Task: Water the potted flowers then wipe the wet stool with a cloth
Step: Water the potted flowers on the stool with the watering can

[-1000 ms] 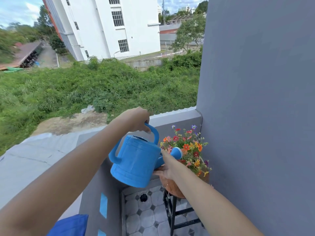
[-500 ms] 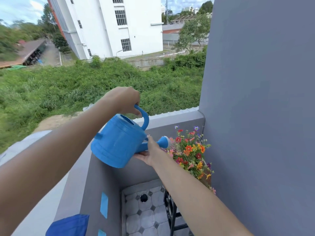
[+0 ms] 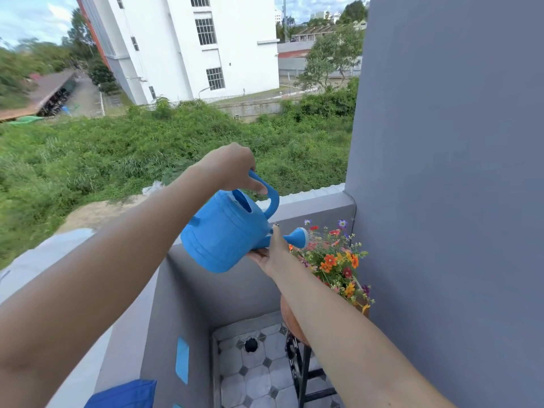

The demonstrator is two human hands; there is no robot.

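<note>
A blue watering can (image 3: 226, 234) is tipped to the right, its rose (image 3: 300, 237) just left of the flowers and spraying fine drops. My left hand (image 3: 232, 169) grips its top handle. My right hand (image 3: 272, 251) cups the spout from below. The flowers (image 3: 338, 260), orange, red, yellow and purple, fill a terracotta pot (image 3: 290, 316) that my right forearm mostly hides. The pot stands on a black metal stool (image 3: 303, 366), seen only as legs and rungs below my arm.
A grey wall (image 3: 441, 172) rises close on the right. The grey balcony parapet (image 3: 312, 201) runs behind the can and down the left side. A blue cloth (image 3: 123, 393) lies on the ledge at bottom left. The tiled floor (image 3: 253, 375) has a drain hole (image 3: 250, 345).
The can has risen from low beside the pot and tipped further right, its rose now at the flowers' top and spraying water. Both hands kept their grip.
</note>
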